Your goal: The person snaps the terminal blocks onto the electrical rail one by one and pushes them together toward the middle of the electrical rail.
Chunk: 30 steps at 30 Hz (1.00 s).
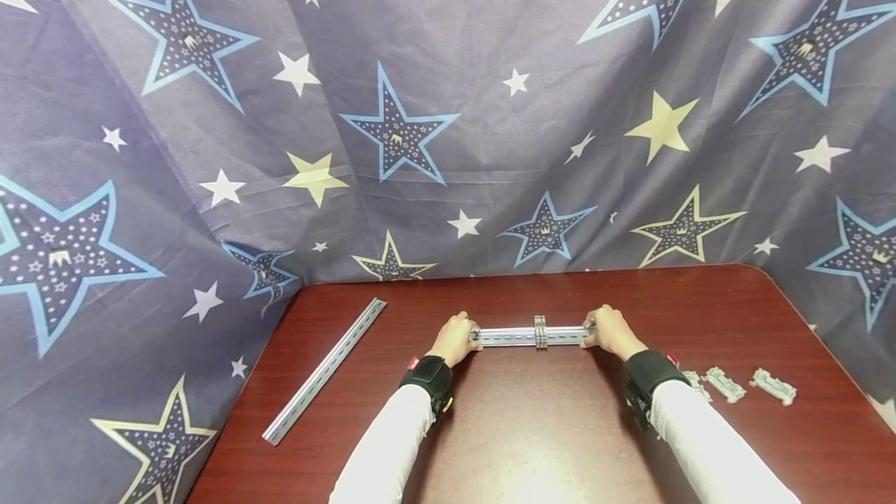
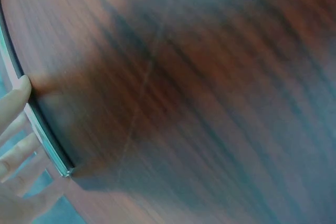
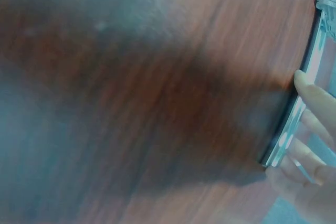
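Observation:
A short slotted DIN rail (image 1: 505, 337) lies crosswise on the table in the head view. Near its middle, a few thin grey-green terminal blocks (image 1: 540, 331) sit side by side across it. My left hand (image 1: 456, 339) grips the rail's left end between thumb and fingers. At the opposite end, my right hand (image 1: 610, 331) holds the rail the same way. The left wrist view shows the thumb (image 2: 21, 92) on the rail's near edge, with the fingers along the far side. In the right wrist view the terminal blocks (image 3: 326, 1) appear beyond the thumb.
A longer slotted DIN rail (image 1: 325, 370) lies slanted at the table's left. Loose terminal blocks lie on the right, one (image 1: 773, 386) farthest out, another (image 1: 724, 384) closer, and one partly behind the right forearm. A star-patterned cloth (image 1: 448, 224) hangs behind the brown table (image 1: 532, 411).

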Tool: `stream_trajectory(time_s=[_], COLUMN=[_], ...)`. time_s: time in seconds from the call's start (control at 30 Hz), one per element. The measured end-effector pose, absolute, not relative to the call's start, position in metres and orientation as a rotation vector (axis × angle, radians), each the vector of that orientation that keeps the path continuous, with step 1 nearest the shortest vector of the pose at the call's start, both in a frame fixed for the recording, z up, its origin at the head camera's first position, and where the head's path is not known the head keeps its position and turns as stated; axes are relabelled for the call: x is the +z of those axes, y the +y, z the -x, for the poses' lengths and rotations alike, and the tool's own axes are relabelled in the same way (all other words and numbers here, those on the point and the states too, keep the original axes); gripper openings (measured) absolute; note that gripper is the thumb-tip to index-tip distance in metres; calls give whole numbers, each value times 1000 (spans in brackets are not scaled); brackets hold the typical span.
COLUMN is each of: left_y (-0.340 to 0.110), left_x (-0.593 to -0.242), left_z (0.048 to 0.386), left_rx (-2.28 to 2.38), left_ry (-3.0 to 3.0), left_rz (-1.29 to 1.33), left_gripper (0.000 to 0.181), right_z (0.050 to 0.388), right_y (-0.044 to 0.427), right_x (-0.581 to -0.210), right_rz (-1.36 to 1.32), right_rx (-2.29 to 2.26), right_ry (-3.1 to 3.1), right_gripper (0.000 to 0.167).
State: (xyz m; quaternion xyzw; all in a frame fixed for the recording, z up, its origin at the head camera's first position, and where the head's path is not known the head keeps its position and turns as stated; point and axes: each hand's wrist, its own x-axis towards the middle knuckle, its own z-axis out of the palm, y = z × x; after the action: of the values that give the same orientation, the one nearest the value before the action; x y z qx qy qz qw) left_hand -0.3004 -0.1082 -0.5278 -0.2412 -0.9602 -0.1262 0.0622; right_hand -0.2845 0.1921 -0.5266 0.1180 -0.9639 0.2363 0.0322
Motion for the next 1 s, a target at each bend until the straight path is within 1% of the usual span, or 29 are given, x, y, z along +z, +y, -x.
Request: stream_trajectory(time_s=[0.47, 0.57, 0.63, 0.7, 0.83, 0.9, 0.93, 1.0], left_y=[-104, -105, -107, -109, -120, -124, -125, -123], left_x=[-535, -536, -541, -548, -597, -623, -634, -634], left_z=[322, 324, 330, 335, 377, 396, 406, 408], left_rx=[-339, -366, -419, -393, -384, -392, -425, -433], left_ry=[-2923, -2905, -2880, -2848, -2870, -2867, -2885, -2935], left_rz=[694, 706, 728, 741, 779, 790, 785, 741], left_gripper=[24, 25, 26, 25, 32, 35, 37, 36], right_z=[303, 313, 329, 352, 399, 402, 409, 420], right_y=[195, 199, 206, 219, 241, 243, 246, 252], right_x=[-526, -536, -555, -588, -663, -668, -681, -696], right_rz=[-326, -348, -343, -377, -426, -424, -422, -416], right_rx=[745, 770, 794, 802, 712, 721, 698, 713], right_ry=[-2978, -2965, -2978, -2947, -2828, -2857, -2828, -2849], right_gripper=[29, 31, 34, 38, 43, 42, 41, 42])
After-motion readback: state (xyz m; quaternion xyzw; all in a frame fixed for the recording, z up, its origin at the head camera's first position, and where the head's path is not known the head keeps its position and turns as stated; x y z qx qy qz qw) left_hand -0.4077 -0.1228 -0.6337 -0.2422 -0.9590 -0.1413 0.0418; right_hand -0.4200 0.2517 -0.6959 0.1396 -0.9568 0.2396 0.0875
